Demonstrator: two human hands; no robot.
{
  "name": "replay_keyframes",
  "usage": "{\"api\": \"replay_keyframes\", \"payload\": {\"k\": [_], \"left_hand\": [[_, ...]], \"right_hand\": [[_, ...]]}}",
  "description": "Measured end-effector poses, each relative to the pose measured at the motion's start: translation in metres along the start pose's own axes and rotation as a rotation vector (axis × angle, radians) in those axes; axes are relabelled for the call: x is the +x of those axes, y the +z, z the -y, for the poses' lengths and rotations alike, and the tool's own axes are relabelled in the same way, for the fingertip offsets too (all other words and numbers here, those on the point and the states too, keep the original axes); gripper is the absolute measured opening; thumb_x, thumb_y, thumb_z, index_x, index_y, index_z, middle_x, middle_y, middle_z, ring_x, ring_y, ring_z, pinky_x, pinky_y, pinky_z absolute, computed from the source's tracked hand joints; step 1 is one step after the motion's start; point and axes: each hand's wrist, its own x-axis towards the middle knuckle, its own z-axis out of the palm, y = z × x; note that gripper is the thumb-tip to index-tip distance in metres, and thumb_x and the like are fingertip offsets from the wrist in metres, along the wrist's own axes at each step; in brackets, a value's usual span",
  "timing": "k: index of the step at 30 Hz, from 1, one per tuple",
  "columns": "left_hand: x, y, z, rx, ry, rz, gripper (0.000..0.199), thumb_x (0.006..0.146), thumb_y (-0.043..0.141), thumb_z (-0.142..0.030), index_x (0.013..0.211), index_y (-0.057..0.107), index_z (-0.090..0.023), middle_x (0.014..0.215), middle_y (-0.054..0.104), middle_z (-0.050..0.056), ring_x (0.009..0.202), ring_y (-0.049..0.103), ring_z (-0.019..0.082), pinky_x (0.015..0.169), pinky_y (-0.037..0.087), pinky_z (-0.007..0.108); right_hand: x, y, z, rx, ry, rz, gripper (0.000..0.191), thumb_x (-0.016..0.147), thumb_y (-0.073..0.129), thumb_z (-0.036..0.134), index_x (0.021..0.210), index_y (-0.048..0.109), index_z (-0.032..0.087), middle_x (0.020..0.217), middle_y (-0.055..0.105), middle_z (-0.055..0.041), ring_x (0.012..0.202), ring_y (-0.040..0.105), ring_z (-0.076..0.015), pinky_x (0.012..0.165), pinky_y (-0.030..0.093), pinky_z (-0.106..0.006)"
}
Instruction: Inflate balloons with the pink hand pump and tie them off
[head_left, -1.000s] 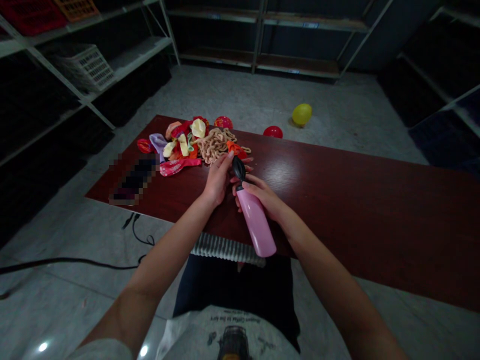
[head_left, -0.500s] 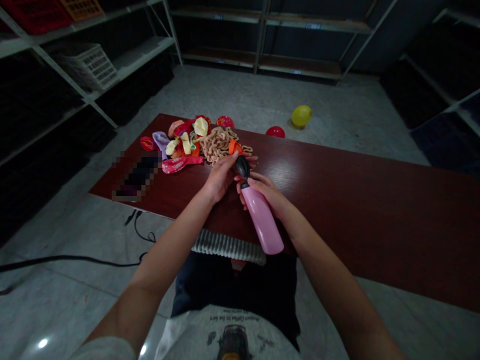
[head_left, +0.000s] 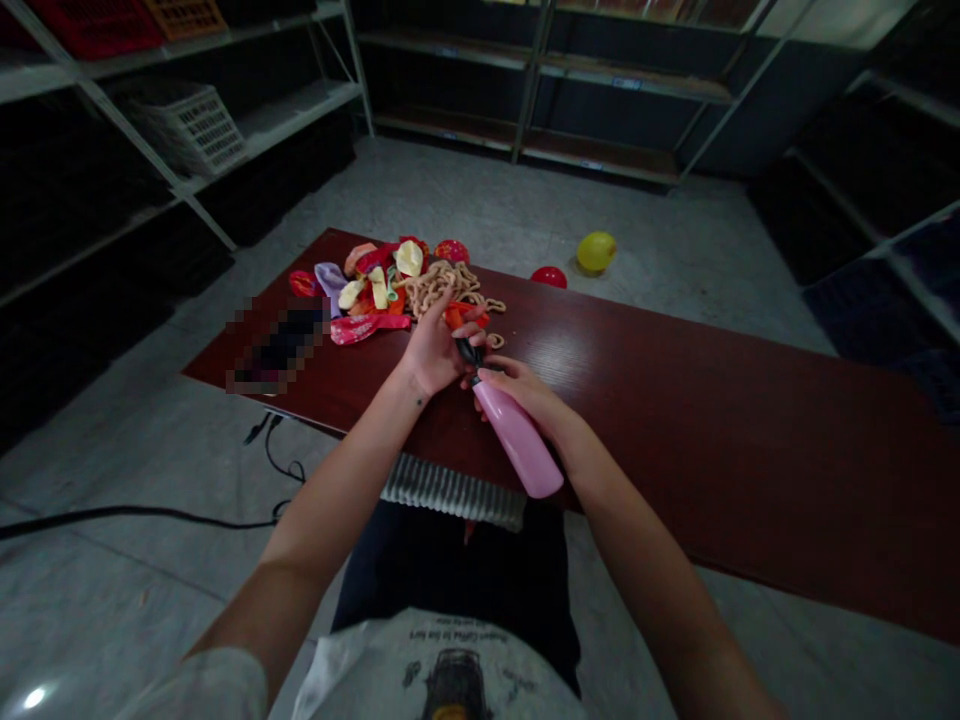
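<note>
A pink hand balloon pump with a black nozzle slants over the near edge of the table. My right hand is closed around its upper end, just below the nozzle. Fingers of my left hand curl at the nozzle and an orange balloon, thumb raised; the hand partly hides how balloon and nozzle meet. Right behind lies a heap of beige long thin balloons. To its left is a pile of limp, uninflated balloons in several colours, among them a pink one.
A blurred-out dark object lies at the left of the brown table. On the floor beyond are a yellow balloon and a red one. Shelves stand behind; a black cable runs at left.
My left hand has turned, its thumb now up and fingers curled at the nozzle. The pump and orange balloon have shifted slightly left. The camera view has tilted up a little.
</note>
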Motion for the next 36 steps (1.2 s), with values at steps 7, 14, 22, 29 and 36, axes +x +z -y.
{"api": "replay_keyframes", "payload": {"k": [7, 14, 22, 29, 36], "left_hand": [[0.002, 0.027, -0.023, -0.132, 0.309, -0.263, 0.049, 0.109, 0.062, -0.035, 0.066, 0.044, -0.019, 0.046, 0.028, -0.010, 0.034, 0.027, 0.005, 0.040, 0.033, 0.019], [0.009, 0.022, -0.034, 0.025, 0.292, -0.247, 0.035, 0.104, 0.068, -0.036, 0.077, 0.063, -0.016, 0.056, 0.050, -0.005, 0.034, 0.022, 0.002, 0.036, 0.023, 0.019], [0.014, 0.028, -0.044, 0.028, 0.362, -0.152, 0.049, 0.111, 0.055, -0.042, 0.069, 0.054, -0.018, 0.055, 0.043, -0.004, 0.037, 0.021, 0.004, 0.040, 0.022, 0.024], [0.023, 0.043, -0.061, -0.041, 0.541, -0.206, 0.063, 0.111, 0.052, -0.061, 0.063, 0.043, -0.021, 0.051, 0.039, -0.004, 0.048, 0.021, 0.010, 0.052, 0.024, 0.030], [0.037, 0.042, -0.094, -0.136, 0.729, -0.214, 0.070, 0.103, 0.061, -0.068, 0.060, 0.034, -0.020, 0.049, 0.030, -0.006, 0.040, 0.027, 0.007, 0.043, 0.027, 0.025]], "right_hand": [[-0.005, -0.006, 0.001, -0.052, 0.017, 0.114, 0.076, 0.080, 0.089, 0.044, 0.143, 0.051, 0.026, 0.103, 0.077, -0.0031, 0.071, 0.070, -0.0154, 0.063, 0.062, -0.028], [-0.013, 0.003, 0.010, -0.166, -0.025, 0.126, 0.053, 0.088, 0.079, 0.042, 0.132, 0.060, 0.021, 0.100, 0.075, -0.0013, 0.072, 0.067, -0.0135, 0.066, 0.058, -0.026], [-0.006, -0.003, 0.027, -0.607, -0.142, -0.101, 0.041, 0.087, 0.081, 0.037, 0.121, 0.070, 0.017, 0.101, 0.078, -0.0045, 0.081, 0.067, -0.0176, 0.073, 0.054, -0.029], [-0.009, -0.024, 0.031, -1.040, -0.326, -0.222, 0.062, 0.094, 0.076, 0.039, 0.148, 0.059, 0.014, 0.139, 0.072, -0.0162, 0.119, 0.070, -0.0302, 0.104, 0.051, -0.042], [-0.017, -0.055, 0.027, -1.264, -0.446, -0.352, 0.057, 0.099, 0.072, 0.033, 0.152, 0.056, 0.021, 0.152, 0.064, -0.0185, 0.136, 0.065, -0.0347, 0.116, 0.048, -0.048]]}}
